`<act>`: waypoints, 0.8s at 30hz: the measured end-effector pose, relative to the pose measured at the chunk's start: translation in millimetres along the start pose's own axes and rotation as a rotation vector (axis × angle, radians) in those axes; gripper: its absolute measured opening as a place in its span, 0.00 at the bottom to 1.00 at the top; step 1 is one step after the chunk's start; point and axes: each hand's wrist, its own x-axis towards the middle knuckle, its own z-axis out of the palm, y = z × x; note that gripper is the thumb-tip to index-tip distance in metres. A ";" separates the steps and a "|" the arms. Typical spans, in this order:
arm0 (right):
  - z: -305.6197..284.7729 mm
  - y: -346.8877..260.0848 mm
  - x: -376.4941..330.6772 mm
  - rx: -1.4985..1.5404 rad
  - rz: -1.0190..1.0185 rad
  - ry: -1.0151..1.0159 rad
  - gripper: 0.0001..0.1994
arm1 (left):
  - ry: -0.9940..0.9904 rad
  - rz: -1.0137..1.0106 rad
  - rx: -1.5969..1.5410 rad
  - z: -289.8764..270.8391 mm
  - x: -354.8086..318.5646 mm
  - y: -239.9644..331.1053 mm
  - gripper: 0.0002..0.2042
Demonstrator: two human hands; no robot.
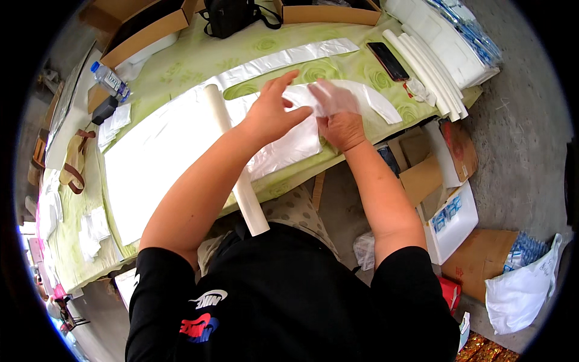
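Note:
A large white plastic bag (166,160) lies flat across the table, its two long handle-like strips reaching to the far right. Over it runs a white tube (248,202), its near end sticking out past the table's front edge toward my body. My left forearm crosses above the tube's middle and hides part of it. My left hand (274,114) hovers over the bag with its fingers apart and nothing in them. Close beside it is my right hand (342,117), also above the bag; its fingers are smeared by motion, and whether they hold anything is not visible.
A phone (388,61) and several white tubes (431,75) lie at the right end. Far left stand a water bottle (110,81) and a black box (105,111). A black backpack (229,17) and cardboard boxes (148,33) line the back. More boxes (422,181) stand below right.

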 end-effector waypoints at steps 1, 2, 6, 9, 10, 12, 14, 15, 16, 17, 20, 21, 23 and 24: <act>-0.6 -0.7 0.1 0.051 -0.055 0.002 0.30 | -0.073 -0.018 -0.055 1.8 8.0 6.4 0.29; -0.9 -1.5 0.2 0.103 -0.111 0.003 0.28 | -0.144 -0.036 -0.111 1.7 16.3 9.3 0.27; 16.4 9.2 -13.8 0.056 0.218 -0.049 0.22 | -0.059 -0.165 -0.148 2.2 28.5 -19.9 0.19; 8.0 6.8 -7.0 0.138 0.279 0.087 0.22 | 0.070 -0.190 -0.346 -30.7 5.1 -12.2 0.16; 8.6 5.4 -6.4 0.134 0.195 0.183 0.23 | 0.142 -0.160 -0.362 -38.9 -1.8 -15.4 0.16; 16.5 2.6 -7.2 0.204 0.062 0.133 0.28 | 0.100 -0.196 -0.358 -44.4 -7.3 -11.1 0.24; 5.3 -3.5 -0.5 0.109 -0.040 0.023 0.32 | 0.088 -0.160 -0.376 -31.0 -12.3 9.5 0.30; 3.6 -4.6 1.3 0.167 -0.025 0.019 0.34 | 0.045 -0.133 -0.336 -22.6 -11.4 12.1 0.35; 2.4 -3.6 1.3 0.219 -0.011 0.008 0.35 | 0.024 -0.157 -0.239 -9.2 -8.9 13.5 0.36; 1.4 -2.7 0.9 0.269 0.005 -0.003 0.37 | -0.042 -0.182 -0.279 0.8 -3.8 12.2 0.35; 5.8 3.8 3.3 0.123 -0.153 0.030 0.39 | -0.018 -0.212 -0.435 21.5 12.7 -4.9 0.29; 6.6 -0.9 2.7 0.188 -0.076 0.044 0.37 | 0.019 -0.232 -0.497 18.9 12.9 -10.3 0.27; 11.5 -1.2 1.1 0.157 -0.025 0.093 0.36 | 0.090 -0.230 -0.533 0.6 3.0 -8.9 0.25; 11.3 1.5 -1.4 0.136 0.005 0.116 0.35 | 0.120 -0.207 -0.515 -18.9 -10.3 1.8 0.23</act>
